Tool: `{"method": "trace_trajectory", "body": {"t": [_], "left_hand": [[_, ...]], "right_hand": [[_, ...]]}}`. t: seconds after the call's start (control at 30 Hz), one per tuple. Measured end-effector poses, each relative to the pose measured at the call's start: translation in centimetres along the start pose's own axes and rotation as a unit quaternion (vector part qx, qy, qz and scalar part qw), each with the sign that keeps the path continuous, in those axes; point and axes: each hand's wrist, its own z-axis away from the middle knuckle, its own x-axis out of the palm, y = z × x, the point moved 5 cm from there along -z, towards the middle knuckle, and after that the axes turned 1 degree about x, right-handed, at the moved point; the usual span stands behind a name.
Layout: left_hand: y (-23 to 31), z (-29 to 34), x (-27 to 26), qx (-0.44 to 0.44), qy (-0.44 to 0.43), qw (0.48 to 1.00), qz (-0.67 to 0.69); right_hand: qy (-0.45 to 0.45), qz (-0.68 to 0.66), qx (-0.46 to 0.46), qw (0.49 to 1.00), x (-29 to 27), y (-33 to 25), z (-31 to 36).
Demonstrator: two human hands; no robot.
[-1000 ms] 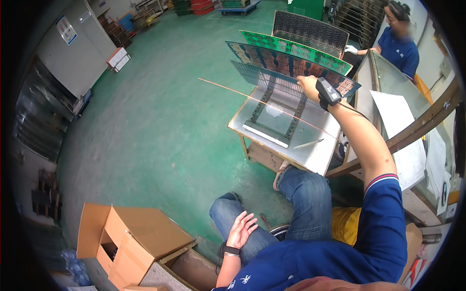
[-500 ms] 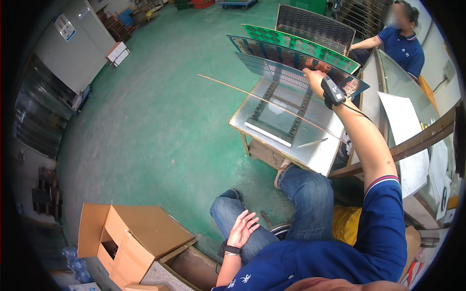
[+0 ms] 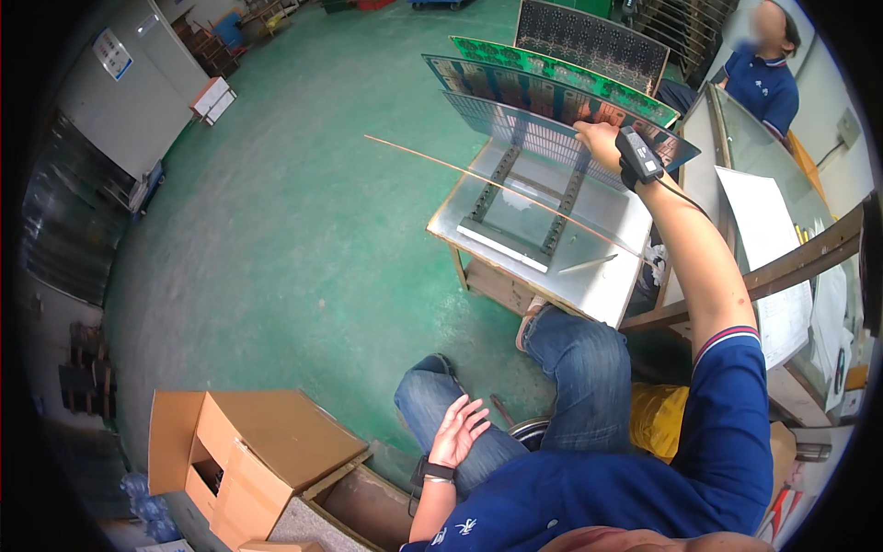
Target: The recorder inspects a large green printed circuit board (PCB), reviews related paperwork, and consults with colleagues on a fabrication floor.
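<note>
My right hand [image 3: 602, 147] reaches forward to the upright flat panels and is closed at the top edge of the nearest one, a grey-blue circuit board panel [image 3: 501, 124] with a fine grid. Just behind stands a dark panel with copper patches [image 3: 533, 92], then a green circuit board panel [image 3: 552, 66] and a black panel [image 3: 589, 41]. Below them a slotted rack [image 3: 486, 195] lies on a small table [image 3: 612, 290]. A thin copper-coloured strip [image 3: 441, 168] crosses over it, a rod or a board's edge. My left hand [image 3: 457, 434] hovers by my thigh, fingers apart, holding nothing.
A co-worker [image 3: 768, 83] sits at the far right behind a glass-topped bench [image 3: 750, 138]. Papers [image 3: 763, 221] lie at right. A thin pointed tool [image 3: 589, 264] rests on the small table. An open cardboard box [image 3: 276, 437] stands at lower left, a yellow bag [image 3: 658, 419] beside my leg.
The co-worker's arm has drawn back from the black panel's edge, and the co-worker leans back. My view has shifted slightly; my right hand stays on the panel and my left hand has hardly moved.
</note>
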Motion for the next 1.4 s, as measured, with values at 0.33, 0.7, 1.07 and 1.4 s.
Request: {"method": "trace_trajectory", "body": {"t": [0.33,0.7,1.07,1.4], "left_hand": [[-0.1,0.0,0.0,0.003,-0.005,1.0,0.004],[-0.2,-0.2,0.0,0.01,-0.023,1.0,0.012],[-0.1,-0.1,-0.1,0.01,-0.034,0.999,0.011],[-0.3,-0.2,-0.2,0.012,-0.039,0.999,0.0]], "right_hand": [[0.002,0.016,-0.007,1.0,1.5,0.2,0.8],[0.131,0.011,-0.164,0.978,-4.6,-9.0,6.8],[-0.029,-0.085,-0.152,0.984,-6.0,-13.1,12.8],[0.021,0.024,-0.138,0.99,-4.3,-12.5,13.4]]}}
